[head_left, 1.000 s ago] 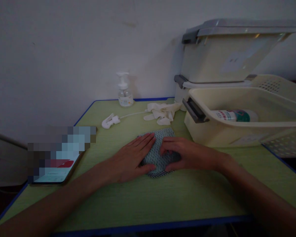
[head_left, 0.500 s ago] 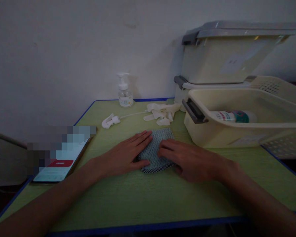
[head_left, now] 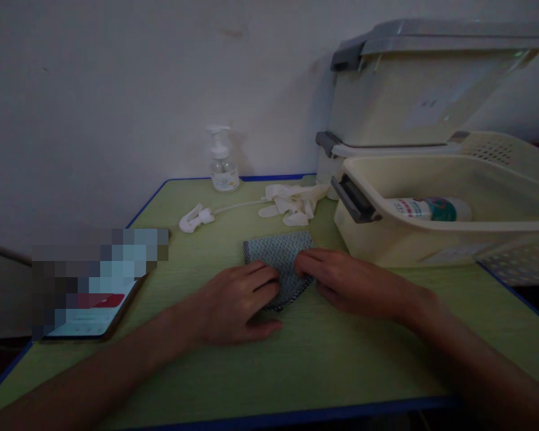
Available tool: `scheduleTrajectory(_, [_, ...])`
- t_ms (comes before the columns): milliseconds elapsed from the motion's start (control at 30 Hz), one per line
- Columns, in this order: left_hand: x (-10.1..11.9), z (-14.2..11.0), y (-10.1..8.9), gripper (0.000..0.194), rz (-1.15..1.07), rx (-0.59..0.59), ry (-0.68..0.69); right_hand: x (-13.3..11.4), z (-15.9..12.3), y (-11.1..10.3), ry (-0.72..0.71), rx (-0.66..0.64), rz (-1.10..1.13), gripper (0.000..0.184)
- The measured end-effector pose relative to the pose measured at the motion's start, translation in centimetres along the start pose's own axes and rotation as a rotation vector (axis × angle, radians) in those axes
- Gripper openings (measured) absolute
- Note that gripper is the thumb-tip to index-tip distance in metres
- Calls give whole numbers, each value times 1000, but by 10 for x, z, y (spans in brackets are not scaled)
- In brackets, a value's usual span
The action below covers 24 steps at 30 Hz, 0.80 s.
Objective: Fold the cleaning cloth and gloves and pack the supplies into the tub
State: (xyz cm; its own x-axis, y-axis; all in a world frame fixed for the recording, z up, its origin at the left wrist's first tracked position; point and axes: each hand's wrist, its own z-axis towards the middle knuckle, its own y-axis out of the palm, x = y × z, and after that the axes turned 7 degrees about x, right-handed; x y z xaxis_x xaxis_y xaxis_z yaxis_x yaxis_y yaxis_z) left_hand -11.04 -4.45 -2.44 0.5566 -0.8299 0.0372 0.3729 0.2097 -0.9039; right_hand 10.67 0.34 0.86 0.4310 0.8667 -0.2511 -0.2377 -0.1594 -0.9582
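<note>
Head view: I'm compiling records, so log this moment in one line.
left hand: curled over left side of cloth; right hand: curled at cloth's right edge; cloth: on green table; white glove: beyond cloth

Bluish cloth (head_left: pixel 278 251), checked edging (head_left: pixel 299 293), green tabletop (head_left: pixel 341 371)

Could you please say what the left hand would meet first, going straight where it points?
Across the textured cloth, the left hand would probably meet the right hand; depth is unclear.

Cloth (head_left: pixel 282 263) on the table (head_left: pixel 341 371) — phone (head_left: pixel 87 320) to its left, bin (head_left: pixel 399 246) right — pump bottle (head_left: pixel 225 178) behind.
</note>
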Motion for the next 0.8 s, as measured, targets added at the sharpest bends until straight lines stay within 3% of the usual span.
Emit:
scheduleTrajectory(233, [2,1,7,16,68,79,-82,4,3,0,76,118,72,21])
scheduleTrajectory(433, [-14,-3,9,21,110,250,-170,9,4,1,141,373,137,21])
scheduleTrajectory(600, [-17,-6,0,19,146,489,-286,2,2,5,214,642,240,14])
scheduleTrajectory(733, [0,3,-22,12,-89,621,-498,-14,2,2,192,952,448,15])
scheduleTrajectory(800, [4,8,-29,10,-333,616,-650,-16,3,-2,235,988,538,19])
